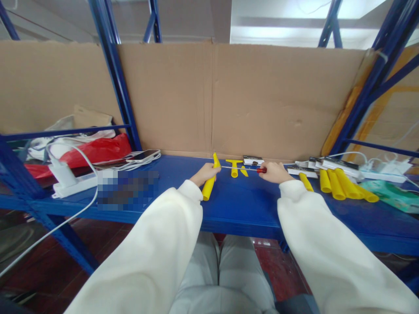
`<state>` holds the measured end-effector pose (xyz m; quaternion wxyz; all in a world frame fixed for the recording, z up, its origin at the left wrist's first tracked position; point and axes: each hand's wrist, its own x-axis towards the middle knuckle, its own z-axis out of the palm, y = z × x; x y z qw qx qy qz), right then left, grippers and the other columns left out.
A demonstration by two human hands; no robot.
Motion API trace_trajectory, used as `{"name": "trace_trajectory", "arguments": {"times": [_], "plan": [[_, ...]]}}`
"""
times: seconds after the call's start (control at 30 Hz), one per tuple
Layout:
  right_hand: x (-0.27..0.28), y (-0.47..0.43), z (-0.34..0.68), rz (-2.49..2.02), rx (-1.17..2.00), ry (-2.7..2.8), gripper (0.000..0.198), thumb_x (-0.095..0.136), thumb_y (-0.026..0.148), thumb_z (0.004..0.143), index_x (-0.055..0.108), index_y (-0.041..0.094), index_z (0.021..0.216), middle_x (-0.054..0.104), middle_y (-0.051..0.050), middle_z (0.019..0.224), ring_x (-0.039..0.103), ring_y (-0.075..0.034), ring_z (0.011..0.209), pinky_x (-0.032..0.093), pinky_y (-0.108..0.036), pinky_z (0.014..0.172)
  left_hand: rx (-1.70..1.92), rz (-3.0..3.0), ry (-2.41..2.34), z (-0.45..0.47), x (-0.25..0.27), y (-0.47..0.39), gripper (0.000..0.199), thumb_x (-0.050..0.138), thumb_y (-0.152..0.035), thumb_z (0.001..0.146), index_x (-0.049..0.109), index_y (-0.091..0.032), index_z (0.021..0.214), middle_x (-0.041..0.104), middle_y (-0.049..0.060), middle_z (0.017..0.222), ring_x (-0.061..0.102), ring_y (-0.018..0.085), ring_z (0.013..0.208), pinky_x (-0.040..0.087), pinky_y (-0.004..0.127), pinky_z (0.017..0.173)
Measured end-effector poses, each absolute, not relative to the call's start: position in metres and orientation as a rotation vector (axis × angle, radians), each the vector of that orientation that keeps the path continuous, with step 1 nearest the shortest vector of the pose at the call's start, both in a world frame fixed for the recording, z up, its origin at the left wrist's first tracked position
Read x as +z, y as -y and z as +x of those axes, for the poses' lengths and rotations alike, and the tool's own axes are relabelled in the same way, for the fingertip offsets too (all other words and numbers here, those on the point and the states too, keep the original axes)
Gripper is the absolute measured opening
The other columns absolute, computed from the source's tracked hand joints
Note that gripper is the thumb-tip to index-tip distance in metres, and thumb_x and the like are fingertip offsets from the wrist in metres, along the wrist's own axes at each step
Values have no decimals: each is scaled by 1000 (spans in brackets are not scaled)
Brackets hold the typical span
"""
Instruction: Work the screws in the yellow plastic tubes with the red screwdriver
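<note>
My left hand (204,173) is closed around a yellow tube-like plastic part (208,188), which stands tilted with its narrower end up. In my right hand (276,172) is a screwdriver (240,168), gripped by its red handle. Its thin metal shaft points left and reaches the yellow part near my left fingers; the exact spot where the tip meets it is too small to make out. Behind the shaft lie a yellow T-shaped part (234,172) and a small pointed yellow piece (244,171). Just right of my right hand rests another yellow tube (305,182).
Several yellow tubes (335,185) lie on the blue shelf (242,209) at right, beside a green packet (394,194) and white boxes. A black-and-white box (253,160) sits against the cardboard wall (262,100). At left are a power strip (78,183), cables and a phone (144,156).
</note>
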<state>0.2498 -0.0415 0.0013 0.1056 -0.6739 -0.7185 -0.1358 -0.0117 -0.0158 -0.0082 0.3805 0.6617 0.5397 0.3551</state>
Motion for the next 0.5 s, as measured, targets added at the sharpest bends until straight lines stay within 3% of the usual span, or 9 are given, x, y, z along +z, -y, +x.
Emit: {"name": "trace_trajectory", "arguments": {"times": [0.2, 0.4, 0.5], "plan": [[0, 41, 251, -2013, -359, 2080, 17, 57, 24, 78, 65, 20, 93, 74, -11, 91, 67, -24, 83, 40, -29, 66, 905, 1693, -1373, -12, -10, 13, 21, 54, -12, 87, 57, -16, 66, 48, -4, 40, 50, 12, 40, 39, 20, 46], [2, 42, 250, -1995, -363, 2106, 16, 56, 25, 77, 67, 22, 88, 75, -8, 95, 67, -27, 94, 42, -37, 83, 898, 1691, -1382, -12, -11, 12, 20, 54, -12, 86, 57, -15, 67, 49, -4, 41, 51, 12, 41, 40, 20, 46], [1, 42, 251, -1988, -364, 2086, 15, 57, 25, 75, 66, 22, 86, 75, -9, 93, 67, -27, 92, 42, -36, 80, 901, 1687, -1378, -12, -9, 14, 20, 54, -11, 86, 57, -16, 67, 48, -4, 40, 50, 12, 40, 39, 20, 46]]}}
